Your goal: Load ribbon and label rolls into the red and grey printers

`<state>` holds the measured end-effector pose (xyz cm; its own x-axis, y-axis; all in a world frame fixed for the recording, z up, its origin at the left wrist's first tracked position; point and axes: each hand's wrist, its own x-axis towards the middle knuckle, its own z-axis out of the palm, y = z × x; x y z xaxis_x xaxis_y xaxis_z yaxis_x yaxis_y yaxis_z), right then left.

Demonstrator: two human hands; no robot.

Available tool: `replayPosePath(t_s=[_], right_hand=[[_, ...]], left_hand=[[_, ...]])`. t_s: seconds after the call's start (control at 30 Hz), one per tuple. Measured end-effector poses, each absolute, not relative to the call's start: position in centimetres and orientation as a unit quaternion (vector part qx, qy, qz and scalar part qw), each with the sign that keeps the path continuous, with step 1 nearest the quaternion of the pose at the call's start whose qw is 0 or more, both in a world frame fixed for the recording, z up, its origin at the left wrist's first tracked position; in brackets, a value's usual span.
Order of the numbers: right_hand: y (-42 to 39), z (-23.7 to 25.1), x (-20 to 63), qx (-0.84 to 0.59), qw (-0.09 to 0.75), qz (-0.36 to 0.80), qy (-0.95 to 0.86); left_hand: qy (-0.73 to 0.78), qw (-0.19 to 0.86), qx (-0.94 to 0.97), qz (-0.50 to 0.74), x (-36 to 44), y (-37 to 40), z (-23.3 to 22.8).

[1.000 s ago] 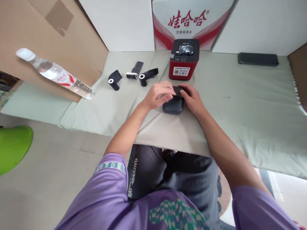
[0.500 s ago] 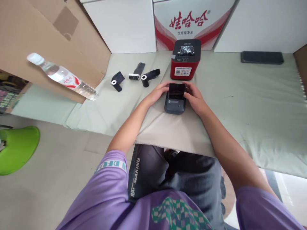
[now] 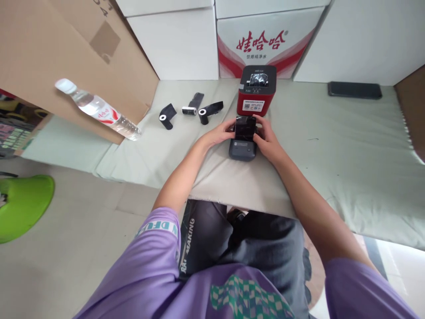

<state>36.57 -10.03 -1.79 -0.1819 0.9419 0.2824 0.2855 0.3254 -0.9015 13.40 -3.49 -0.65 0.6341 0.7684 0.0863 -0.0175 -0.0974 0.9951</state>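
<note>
Head view looks down on a pale green cloth (image 3: 332,146) spread over a low surface, and I see both of my hands at a small dark grey printer (image 3: 242,149) lying near the cloth's front edge, right in front of me. Its lid (image 3: 245,127) stands raised, tilted up toward the far side. My left hand (image 3: 222,133) curls against the lid's left edge with fingers touching it; my right hand (image 3: 266,138) wraps the right edge of the lid and the printer body, so both hold the printer between them in a close, narrow grasp. Just behind the lid sits a red printer with a black top (image 3: 256,90), nearly touching it. To the left of that lie three black rolls with white cores (image 3: 191,111), loose and apart from one another. Farther left a clear water bottle (image 3: 98,109) leans against a brown cardboard box (image 3: 66,62). A flat black slab (image 3: 354,90) rests at the far right of the cloth.
</note>
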Motion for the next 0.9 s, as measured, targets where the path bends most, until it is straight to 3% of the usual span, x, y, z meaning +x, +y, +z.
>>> replayPosePath(t_s=[0.3,0.6,0.9], right_hand=[[-8.7,-3.1,37.2,-0.450,0.489,0.436,-0.606],[-9.8,-1.2,36.9,-0.434,0.446,0.402,-0.672],[-9.0,-2.7,36.9,-0.435,0.494,0.437,-0.614]], left_hand=[[0.305,0.592,0.669,0.329,13.3,-4.7,0.2],[0.308,0.596,0.666,0.327,13.5,-4.1,-0.6],[0.295,0.597,0.661,0.347,13.1,-4.5,-0.1]])
